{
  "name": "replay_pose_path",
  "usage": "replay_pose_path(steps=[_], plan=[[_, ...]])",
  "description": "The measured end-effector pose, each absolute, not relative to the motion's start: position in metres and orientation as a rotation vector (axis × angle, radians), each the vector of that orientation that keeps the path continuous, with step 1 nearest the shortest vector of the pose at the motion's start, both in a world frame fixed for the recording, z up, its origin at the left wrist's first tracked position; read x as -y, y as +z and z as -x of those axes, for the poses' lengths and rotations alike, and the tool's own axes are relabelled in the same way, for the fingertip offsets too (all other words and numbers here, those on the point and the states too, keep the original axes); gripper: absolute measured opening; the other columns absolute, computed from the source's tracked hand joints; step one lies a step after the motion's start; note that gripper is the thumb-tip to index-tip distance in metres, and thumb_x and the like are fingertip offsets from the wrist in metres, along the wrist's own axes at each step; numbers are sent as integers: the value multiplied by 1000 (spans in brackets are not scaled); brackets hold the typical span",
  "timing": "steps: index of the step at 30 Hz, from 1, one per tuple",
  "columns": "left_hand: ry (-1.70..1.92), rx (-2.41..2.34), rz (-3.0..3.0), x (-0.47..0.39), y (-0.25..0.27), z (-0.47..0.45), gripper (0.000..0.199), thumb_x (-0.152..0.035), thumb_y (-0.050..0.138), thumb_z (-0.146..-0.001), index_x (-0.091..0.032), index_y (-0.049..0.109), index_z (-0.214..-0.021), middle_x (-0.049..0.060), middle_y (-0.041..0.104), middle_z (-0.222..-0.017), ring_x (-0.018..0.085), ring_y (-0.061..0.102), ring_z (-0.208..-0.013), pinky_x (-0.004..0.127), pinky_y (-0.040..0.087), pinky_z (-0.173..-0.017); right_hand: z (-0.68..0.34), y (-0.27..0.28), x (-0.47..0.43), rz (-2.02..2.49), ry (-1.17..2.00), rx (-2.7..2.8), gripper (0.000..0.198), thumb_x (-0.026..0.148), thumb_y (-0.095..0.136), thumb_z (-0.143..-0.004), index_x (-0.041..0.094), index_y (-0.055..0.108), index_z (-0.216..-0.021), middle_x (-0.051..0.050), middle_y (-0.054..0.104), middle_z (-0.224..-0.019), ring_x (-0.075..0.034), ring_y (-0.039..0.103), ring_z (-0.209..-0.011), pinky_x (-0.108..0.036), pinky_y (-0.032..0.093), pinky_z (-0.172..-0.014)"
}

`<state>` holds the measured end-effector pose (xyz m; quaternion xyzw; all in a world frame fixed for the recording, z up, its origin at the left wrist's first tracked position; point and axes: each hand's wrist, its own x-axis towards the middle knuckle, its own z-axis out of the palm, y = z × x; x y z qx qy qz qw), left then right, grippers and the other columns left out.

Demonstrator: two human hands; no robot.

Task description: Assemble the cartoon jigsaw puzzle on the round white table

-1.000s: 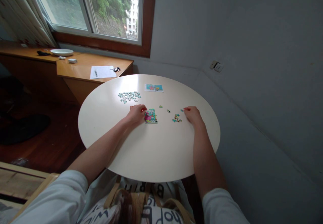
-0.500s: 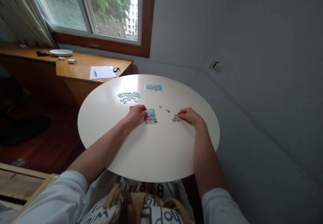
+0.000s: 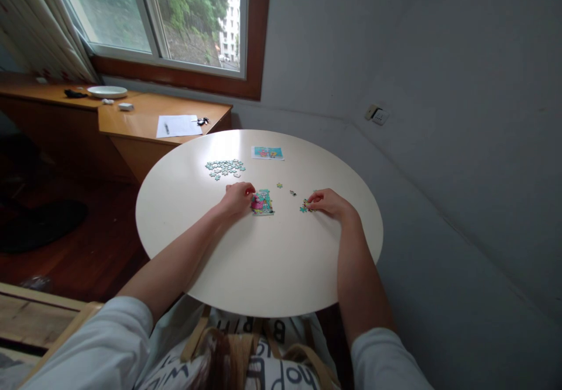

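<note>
One second on, the right hand (image 3: 327, 200) has shifted onto the small pile (image 3: 303, 209), apparently picking through it, while the left hand (image 3: 239, 196) curls beside the partial puzzle (image 3: 264, 202) on the tabletop (image 3: 259, 267), either pinch unclear.

Daylight comes through a sliding window (image 3: 163, 27) at upper left, beside a cream curtain (image 3: 41, 24). Below runs an orange-brown wooden desk (image 3: 143, 102); pale grey walls (image 3: 461, 120) fill the right, dark reddish flooring (image 3: 109, 232) the left.
</note>
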<state>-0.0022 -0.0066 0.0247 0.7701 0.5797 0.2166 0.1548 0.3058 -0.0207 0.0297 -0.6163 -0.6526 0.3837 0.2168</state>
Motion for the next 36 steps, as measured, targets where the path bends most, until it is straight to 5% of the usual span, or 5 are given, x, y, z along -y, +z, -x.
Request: replay_pose_path(steps=[26, 36], plan=[[616, -1659, -2235, 5, 22, 3, 27, -18, 47, -80, -21, 71, -92, 4, 72, -96, 23, 63, -95, 36, 42, -94, -293, 40, 28, 1649, 1102, 1750, 22, 21, 77, -55, 15, 61, -69, 3, 57, -55, -9, 50, -52, -21, 34, -49], [615, -1662, -2231, 5, 23, 3, 27, -18, 47, -79, -22, 71, -92, 4, 72, -96, 23, 63, -95, 36, 42, -94, -293, 37, 27, 1620, 1155, 1718, 27, 26, 78, -54, 15, 59, -71, 0, 62, -59, -11, 55, -56, -21, 36, -50]])
